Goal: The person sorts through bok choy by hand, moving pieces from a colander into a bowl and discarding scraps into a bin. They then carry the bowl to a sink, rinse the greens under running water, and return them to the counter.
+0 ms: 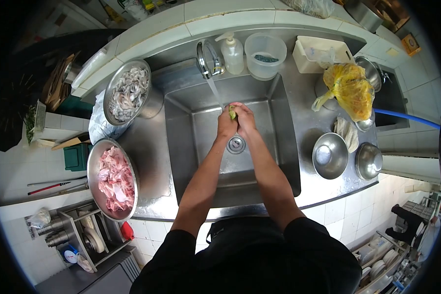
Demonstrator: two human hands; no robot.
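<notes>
Both of my hands are together over the steel sink [181,142], under water running from the faucet [204,63]. Between them shows a small yellow-green piece [232,113] that looks like a scrubbing sponge; most of it is covered by my fingers. My left hand [226,124] is closed against it from the left. From the right, my right hand [245,119] wraps round it, fingers curled over the top. Below my wrists lies the round drain [236,145].
Left of the sink stand a bowl of pink raw meat [115,179] and a bowl of greyish seafood-like pieces [129,93]. Behind are a soap pump bottle [232,54] and a plastic tub [265,54]. To the right are a yellow-filled bag [350,90], a cloth [346,133] and a steel bowl [330,156].
</notes>
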